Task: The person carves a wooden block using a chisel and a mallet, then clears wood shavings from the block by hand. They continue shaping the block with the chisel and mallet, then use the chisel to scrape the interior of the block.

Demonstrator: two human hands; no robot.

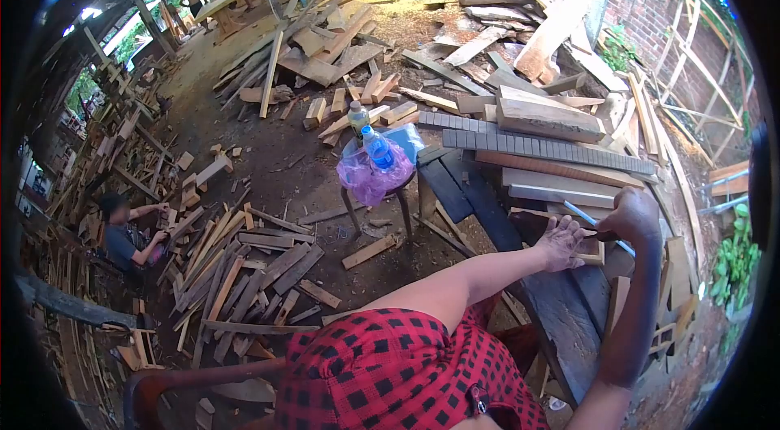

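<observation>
Worked a small wooden piece (591,245) on a dark bench (561,308).
Pressed left hand (561,241) flat, fingers spread, on the piece; closed right hand (630,215) around a pale blue rod (587,217) just above it.

Left hand (561,241) flat on small board (591,249) atop bench (561,308); right hand (630,215) grips blue rod (587,216) over it.

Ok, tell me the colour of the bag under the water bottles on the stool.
Pink-purple plastic bag, seen best in the head view.
</observation>
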